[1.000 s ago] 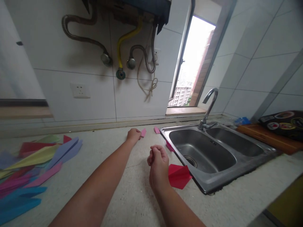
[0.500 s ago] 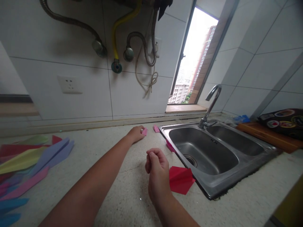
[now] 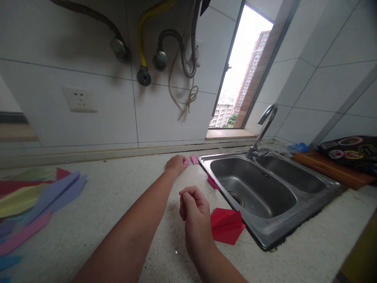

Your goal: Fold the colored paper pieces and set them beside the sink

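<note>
My left hand point(image 3: 176, 165) reaches to the back of the counter, its fingers closed on a small folded pink paper piece point(image 3: 186, 160). A second pink paper piece point(image 3: 194, 159) lies just right of it, near the sink's corner. Closer to me, my right hand point(image 3: 194, 212) is curled closed above the counter, and nothing shows between its thumb and fingers. Partly behind that wrist is a folded red paper point(image 3: 227, 226), beside the sink's edge. A magenta paper piece point(image 3: 212, 182) sits against the sink's left rim.
A steel double sink point(image 3: 250, 212) with a faucet point(image 3: 266, 122) takes up the right side. Several folded coloured papers point(image 3: 53, 196) are heaped at the left. Behind the sink's far end are a wooden board point(image 3: 330, 167) and a dark patterned bag point(image 3: 350, 151). Hoses hang on the tiled wall.
My left hand has moved right with the pink paper piece, closer to the other pink piece. My right hand stays closed in nearly the same place. The view has shifted slightly.
</note>
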Demonstrator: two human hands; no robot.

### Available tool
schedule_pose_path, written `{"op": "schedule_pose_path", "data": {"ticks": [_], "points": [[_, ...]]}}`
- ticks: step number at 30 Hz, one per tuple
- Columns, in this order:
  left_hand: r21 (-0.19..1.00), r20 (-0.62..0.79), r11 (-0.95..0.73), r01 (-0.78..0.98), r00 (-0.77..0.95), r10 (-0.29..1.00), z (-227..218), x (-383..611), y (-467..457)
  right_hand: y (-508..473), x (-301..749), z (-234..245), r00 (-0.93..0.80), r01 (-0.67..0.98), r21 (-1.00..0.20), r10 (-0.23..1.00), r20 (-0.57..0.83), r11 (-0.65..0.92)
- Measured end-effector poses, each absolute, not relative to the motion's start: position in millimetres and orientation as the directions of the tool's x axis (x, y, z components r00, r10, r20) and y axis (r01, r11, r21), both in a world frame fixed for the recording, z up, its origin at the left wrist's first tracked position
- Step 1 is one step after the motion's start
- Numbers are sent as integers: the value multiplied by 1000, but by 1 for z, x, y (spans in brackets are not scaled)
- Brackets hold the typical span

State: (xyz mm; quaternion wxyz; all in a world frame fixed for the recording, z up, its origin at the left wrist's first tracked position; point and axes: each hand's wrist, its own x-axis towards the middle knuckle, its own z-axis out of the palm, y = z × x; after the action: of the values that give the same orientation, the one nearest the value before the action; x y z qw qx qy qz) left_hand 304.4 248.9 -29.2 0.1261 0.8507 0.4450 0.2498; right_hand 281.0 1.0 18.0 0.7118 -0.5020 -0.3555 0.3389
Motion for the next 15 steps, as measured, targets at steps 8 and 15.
{"op": "schedule_pose_path", "data": {"ticks": [8,15], "points": [[407,380,-604,685,474,794,-33,311,241,3,278,17,509,-145,-958,849,143,248],[414,370,-630,657,511,776,-33,310,242,4,278,18,498,-137,-961,856,141,238]]}}
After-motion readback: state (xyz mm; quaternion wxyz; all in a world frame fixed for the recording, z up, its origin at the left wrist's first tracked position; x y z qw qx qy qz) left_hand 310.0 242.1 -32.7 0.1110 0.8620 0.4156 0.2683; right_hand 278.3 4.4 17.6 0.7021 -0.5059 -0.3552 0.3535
